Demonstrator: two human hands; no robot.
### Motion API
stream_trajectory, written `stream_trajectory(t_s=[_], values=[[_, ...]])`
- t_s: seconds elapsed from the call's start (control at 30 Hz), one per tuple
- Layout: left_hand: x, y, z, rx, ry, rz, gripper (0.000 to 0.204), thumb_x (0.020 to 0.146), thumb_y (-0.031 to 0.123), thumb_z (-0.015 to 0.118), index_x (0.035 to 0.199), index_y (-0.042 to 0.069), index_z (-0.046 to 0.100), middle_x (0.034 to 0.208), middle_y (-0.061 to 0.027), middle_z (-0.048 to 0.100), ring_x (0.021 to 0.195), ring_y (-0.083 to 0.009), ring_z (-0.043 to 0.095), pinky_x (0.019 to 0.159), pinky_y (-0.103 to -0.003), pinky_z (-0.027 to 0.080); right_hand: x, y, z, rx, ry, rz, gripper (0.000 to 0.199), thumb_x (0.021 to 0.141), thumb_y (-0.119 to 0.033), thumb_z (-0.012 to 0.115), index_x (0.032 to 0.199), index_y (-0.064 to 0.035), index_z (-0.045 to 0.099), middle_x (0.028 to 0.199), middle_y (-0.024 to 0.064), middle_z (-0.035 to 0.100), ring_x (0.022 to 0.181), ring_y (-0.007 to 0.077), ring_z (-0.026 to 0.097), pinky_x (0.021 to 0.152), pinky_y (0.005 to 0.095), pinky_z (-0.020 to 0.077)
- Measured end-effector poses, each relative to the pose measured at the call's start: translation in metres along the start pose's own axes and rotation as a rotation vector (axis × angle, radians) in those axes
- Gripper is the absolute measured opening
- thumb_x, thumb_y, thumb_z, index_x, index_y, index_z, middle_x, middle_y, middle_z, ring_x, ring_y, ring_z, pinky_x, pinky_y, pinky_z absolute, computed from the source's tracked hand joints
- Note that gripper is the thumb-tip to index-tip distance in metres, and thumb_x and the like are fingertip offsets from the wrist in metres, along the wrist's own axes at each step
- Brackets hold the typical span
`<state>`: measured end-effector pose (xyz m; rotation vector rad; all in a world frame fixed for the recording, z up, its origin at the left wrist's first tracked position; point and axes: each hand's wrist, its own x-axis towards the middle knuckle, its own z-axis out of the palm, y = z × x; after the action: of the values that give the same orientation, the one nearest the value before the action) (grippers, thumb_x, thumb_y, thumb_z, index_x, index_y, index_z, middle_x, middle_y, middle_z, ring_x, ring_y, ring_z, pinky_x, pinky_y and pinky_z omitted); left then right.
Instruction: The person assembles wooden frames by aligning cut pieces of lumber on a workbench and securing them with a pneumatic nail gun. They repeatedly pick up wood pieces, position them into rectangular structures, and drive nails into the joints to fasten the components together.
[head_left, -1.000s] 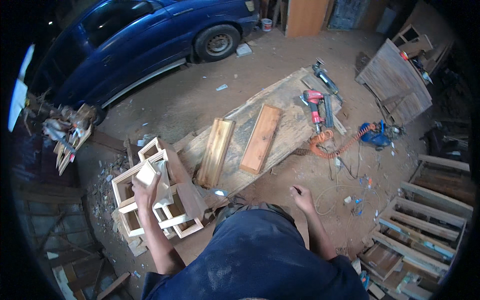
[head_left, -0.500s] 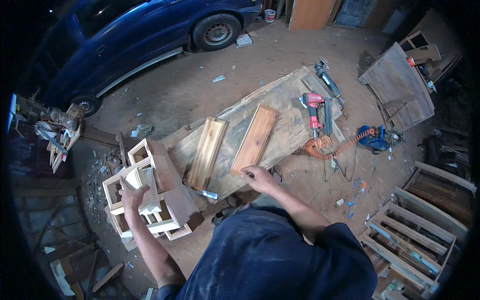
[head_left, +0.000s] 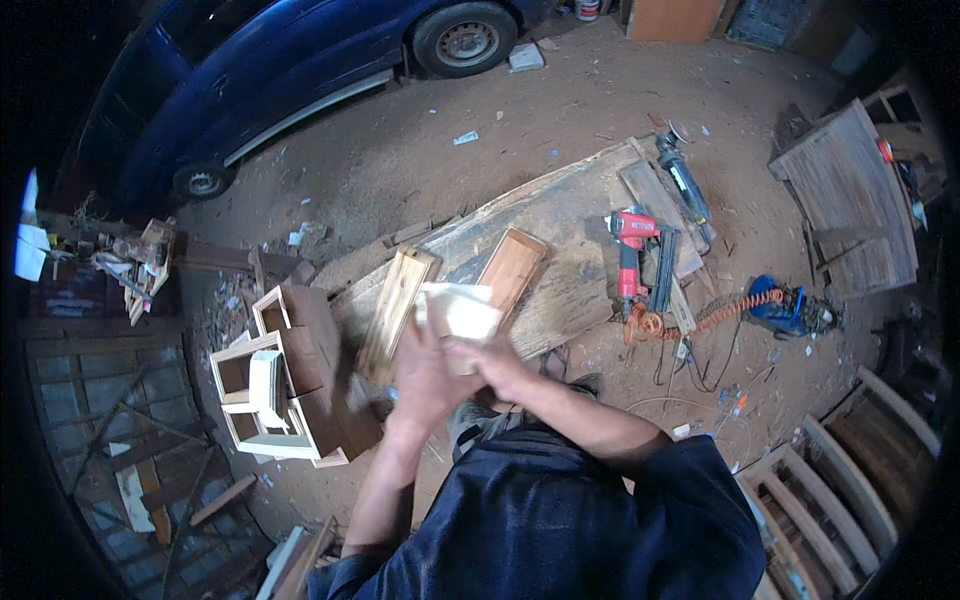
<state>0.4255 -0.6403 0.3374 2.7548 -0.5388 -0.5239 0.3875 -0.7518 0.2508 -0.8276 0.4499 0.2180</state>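
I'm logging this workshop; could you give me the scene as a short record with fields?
Left hand: at a pale, flat piece; grip blurred
Right hand: at the same piece; grip blurred
Surface: weathered wooden plank, bearing a yellowish rectangular wooden board and a reddish one
Tools: red-and-black nail gun, dark angle grinder
Left side: open, box-shaped wooden frames

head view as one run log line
left hand: holding pale piece; right hand: at piece's lower edge, grip blurred; red nail gun: right of wooden boards
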Motion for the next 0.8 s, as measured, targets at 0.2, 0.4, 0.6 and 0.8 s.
stream_trajectory(t_s=[0.2,0.4,0.6,0.8], values=[[0.064,-0.026,0.12,-0.216,-0.083,-0.003,0.139,0.066,0.054,0.091,0.162,0.002,0.005,0.161,-0.0347,0.018,0.149,-0.052,0.023,0.12,-0.057,0.029,0.03,0.001,-0.169,0.003,0.435,-0.04,0.053,0.087,-0.01,0.075,0.136,0.0008,0.057,0.124,0.0094,0.067,0.109,0.0212,0.066,0.092,0.0364,0.0549],[0.12,-0.072,0.248,0.122,-0.177,-0.242,0.13,0.069,0.048,0.09,0.161,0.002,0.009,0.157,-0.0301,0.028,0.145,-0.0469,0.032,0.116,-0.063,0.03,0.067,0.006,-0.256,-0.207,0.457,-0.083,0.058,0.086,-0.006,0.075,0.138,0.0003,0.052,0.125,0.0119,0.066,0.111,0.0211,0.066,0.091,0.0362,0.0552],[0.125,-0.094,0.236,0.041,-0.087,-0.246,0.124,0.069,0.038,0.089,0.161,0.003,0.013,0.146,-0.024,0.04,0.132,-0.0416,0.044,0.111,-0.058,0.035,0.065,0.027,-0.297,-1.207,0.737,-0.211,0.095,0.074,-0.026,0.087,0.147,0.0068,0.036,0.129,0.0262,0.056,0.121,0.0429,0.055,0.105,0.0494,0.0438],[0.101,-0.189,0.179,0.069,0.083,-0.3,0.124,0.068,0.036,0.089,0.161,0.003,0.014,0.15,-0.0284,0.039,0.13,-0.0442,0.046,0.114,-0.052,0.036,0.061,0.014,-0.253,-1.402,0.651,-0.058,0.108,0.071,-0.034,0.09,0.153,0.0054,0.031,0.134,0.0322,0.052,0.127,0.0469,0.047,0.111,0.0501,0.0373]])
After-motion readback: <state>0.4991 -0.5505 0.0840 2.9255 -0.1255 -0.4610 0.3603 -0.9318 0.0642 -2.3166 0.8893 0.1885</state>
